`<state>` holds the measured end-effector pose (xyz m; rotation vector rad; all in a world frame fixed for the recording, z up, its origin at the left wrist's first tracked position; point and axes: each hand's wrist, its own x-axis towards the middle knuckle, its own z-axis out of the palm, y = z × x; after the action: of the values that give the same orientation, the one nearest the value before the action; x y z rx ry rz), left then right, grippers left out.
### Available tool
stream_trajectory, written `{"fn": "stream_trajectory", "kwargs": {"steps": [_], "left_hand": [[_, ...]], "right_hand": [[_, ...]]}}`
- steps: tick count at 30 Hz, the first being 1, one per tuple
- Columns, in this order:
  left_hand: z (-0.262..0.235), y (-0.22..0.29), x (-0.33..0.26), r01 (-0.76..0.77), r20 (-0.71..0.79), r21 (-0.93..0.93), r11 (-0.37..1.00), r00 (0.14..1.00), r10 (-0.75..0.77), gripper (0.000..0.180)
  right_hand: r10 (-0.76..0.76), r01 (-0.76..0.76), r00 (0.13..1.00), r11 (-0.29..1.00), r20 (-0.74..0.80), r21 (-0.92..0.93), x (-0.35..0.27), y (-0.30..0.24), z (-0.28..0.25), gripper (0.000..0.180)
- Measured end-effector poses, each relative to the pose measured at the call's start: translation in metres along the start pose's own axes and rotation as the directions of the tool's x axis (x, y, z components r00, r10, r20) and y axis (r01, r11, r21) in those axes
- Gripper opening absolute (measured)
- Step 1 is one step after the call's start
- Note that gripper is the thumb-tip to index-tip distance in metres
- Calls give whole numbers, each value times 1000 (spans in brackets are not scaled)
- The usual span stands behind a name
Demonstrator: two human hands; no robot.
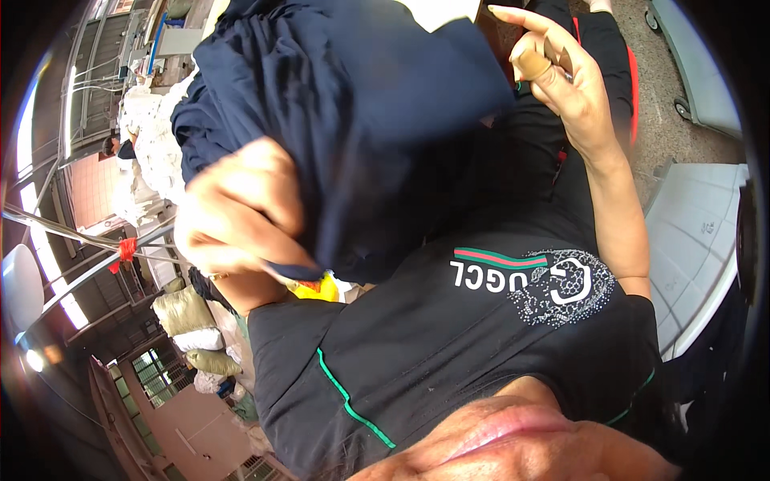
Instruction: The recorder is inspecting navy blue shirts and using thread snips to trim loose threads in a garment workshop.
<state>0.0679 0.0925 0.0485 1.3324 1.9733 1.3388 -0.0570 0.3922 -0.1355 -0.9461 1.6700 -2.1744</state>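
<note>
A large bunched piece of navy cloth (321, 88), perhaps a garment, hangs in folds in front of me. My left hand (241, 212) is closed on its near left edge; motion blurs the fingers. To the right of the cloth, my right hand (573, 92) is raised and apart from it. The index finger stretches out, and a tan finger cover (533, 66) wraps the thumb. A small pointed, metal-looking piece (561, 58) sits among the curled fingers; its kind is unclear. Below the cloth shows a bit of yellow material (321, 290).
White cloth heaps (156, 136) lie at the left, with another person (120, 147) beyond. Stuffed sacks (191, 319) are piled lower left, near a metal rail with a red tie (124, 252). On the right stand a wheeled grey cart (702, 68) and a pale plastic bin (694, 248).
</note>
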Motion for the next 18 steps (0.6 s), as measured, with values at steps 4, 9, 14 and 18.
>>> {"fn": "stream_trajectory", "kwargs": {"steps": [4,9,14,18], "left_hand": [[39,-23,1,510,79,-32,860,859,-506,16],[55,-33,-8,712,-50,184,678,696,-717,21],[10,-17,26,669,-268,205,714,741,-616,14],[-27,-59,34,754,-507,267,600,640,-578,22]], "right_hand": [[153,-149,986,987,-71,69,-10,22,0,51],[177,-178,984,979,15,95,-12,38,12,45],[243,-244,962,970,128,-6,-27,35,39,44],[170,-186,948,982,270,34,-49,30,68,22]]}}
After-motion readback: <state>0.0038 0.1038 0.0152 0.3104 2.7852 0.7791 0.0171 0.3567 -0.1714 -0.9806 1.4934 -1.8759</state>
